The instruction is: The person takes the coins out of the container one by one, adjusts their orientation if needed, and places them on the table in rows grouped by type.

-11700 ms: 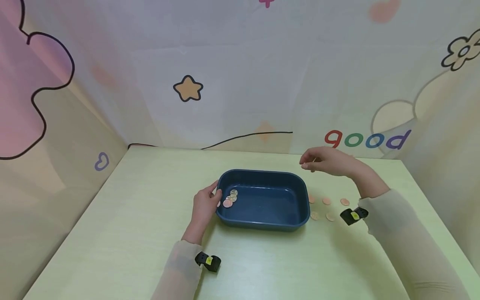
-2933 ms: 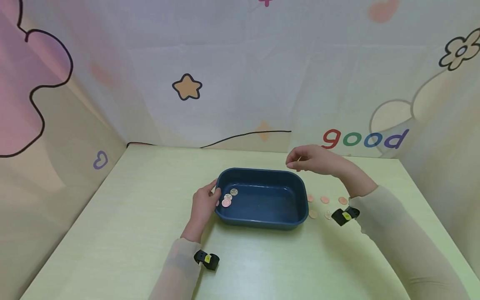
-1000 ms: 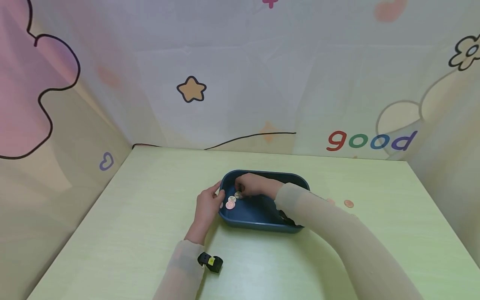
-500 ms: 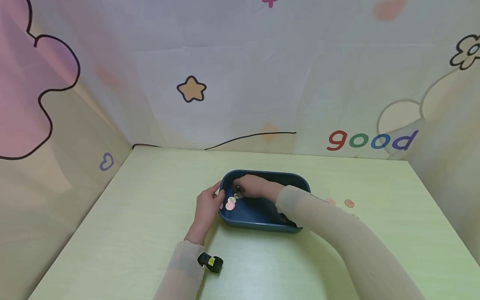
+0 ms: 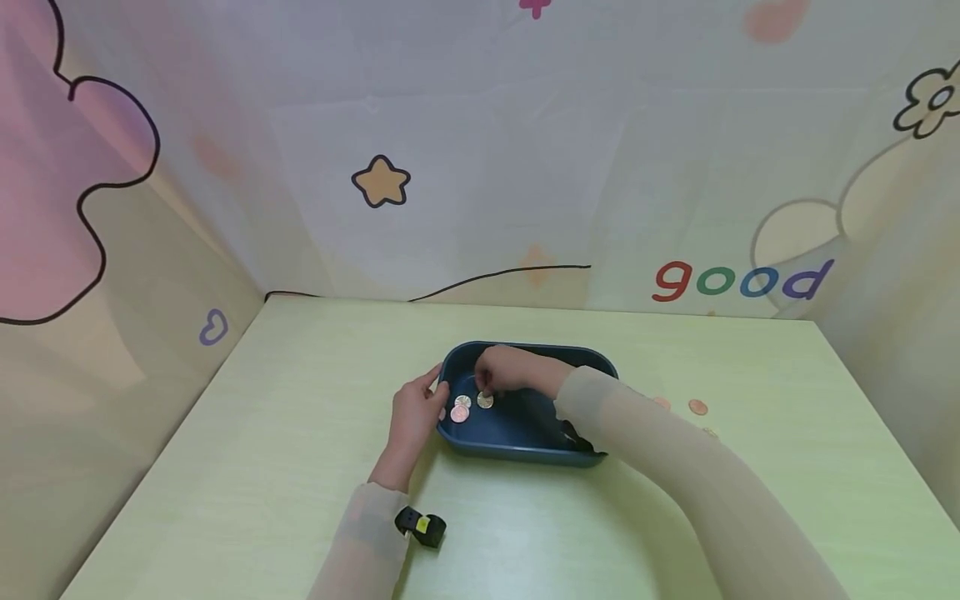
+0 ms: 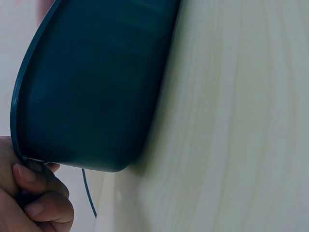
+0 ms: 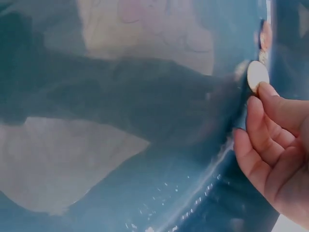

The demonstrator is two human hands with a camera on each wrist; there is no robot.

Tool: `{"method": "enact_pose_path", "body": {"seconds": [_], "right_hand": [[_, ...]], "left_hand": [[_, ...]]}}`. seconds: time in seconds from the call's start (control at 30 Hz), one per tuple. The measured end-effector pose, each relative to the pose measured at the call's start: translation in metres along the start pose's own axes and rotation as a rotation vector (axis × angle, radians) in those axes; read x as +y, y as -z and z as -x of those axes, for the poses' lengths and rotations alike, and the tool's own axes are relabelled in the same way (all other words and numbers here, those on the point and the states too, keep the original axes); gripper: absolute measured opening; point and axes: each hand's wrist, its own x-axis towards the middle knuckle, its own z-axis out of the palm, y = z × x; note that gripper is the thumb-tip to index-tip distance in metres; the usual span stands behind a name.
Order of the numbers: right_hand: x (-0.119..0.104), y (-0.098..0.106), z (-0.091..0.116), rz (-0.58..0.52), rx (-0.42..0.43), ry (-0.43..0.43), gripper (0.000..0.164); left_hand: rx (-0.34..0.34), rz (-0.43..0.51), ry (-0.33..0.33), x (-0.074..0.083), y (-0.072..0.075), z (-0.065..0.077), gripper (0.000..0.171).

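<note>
Pale gold, a coin [image 5: 485,401] is pinched by thumb and finger of the right hand [image 5: 512,369] inside the blue tray [image 5: 510,454], whose left end the left hand [image 5: 415,410] grips. Half a second ago it showed nearer two other coins [image 5: 460,413]; now it seems lifted free. More coins [image 5: 698,407] rest on the table [image 5: 300,400] to the right.

My worktop [image 5: 225,467] is pale yellow-green, with faint streaks like wood grain. Near its middle I have a dark blue tub [image 5: 517,454] standing open side up. To the tub's right, one reddish coin [image 5: 698,407] lies flat in full view; beside it, my right sleeve [image 5: 675,454] partly hides another reddish coin [image 5: 662,402] and a paler coin [image 5: 711,432].
</note>
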Motion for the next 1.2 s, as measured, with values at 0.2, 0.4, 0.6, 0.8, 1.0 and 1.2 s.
{"method": "enact_pose_path", "body": {"seconds": [0.2, 0.4, 0.6, 0.8, 1.0, 1.2], "right_hand": [[0.007, 0.013, 0.012, -0.035, -0.031, 0.027, 0.011], [0.008, 0.033, 0.028, -0.064, -0.018, 0.019, 0.014], [0.007, 0.048, 0.049, -0.077, -0.005, 0.011, 0.013], [0.012, 0.06, 0.075, -0.098, 0.04, 0.004, 0.011], [0.021, 0.064, 0.106, -0.119, 0.081, 0.001, 0.012], [0.028, 0.063, 0.131, -0.145, 0.111, 0.003, 0.013]], "left_hand": [[-0.011, 0.003, -0.001, -0.001, -0.001, 0.001, 0.043], [-0.005, 0.008, -0.011, 0.0, 0.001, 0.001, 0.043], [-0.007, 0.013, -0.009, 0.001, 0.0, 0.001, 0.044], [0.003, 0.004, -0.012, 0.001, -0.001, 0.001, 0.043], [-0.001, 0.007, -0.013, 0.0, -0.001, 0.001, 0.043], [0.004, 0.001, -0.025, 0.0, 0.001, 0.0, 0.043]]}}
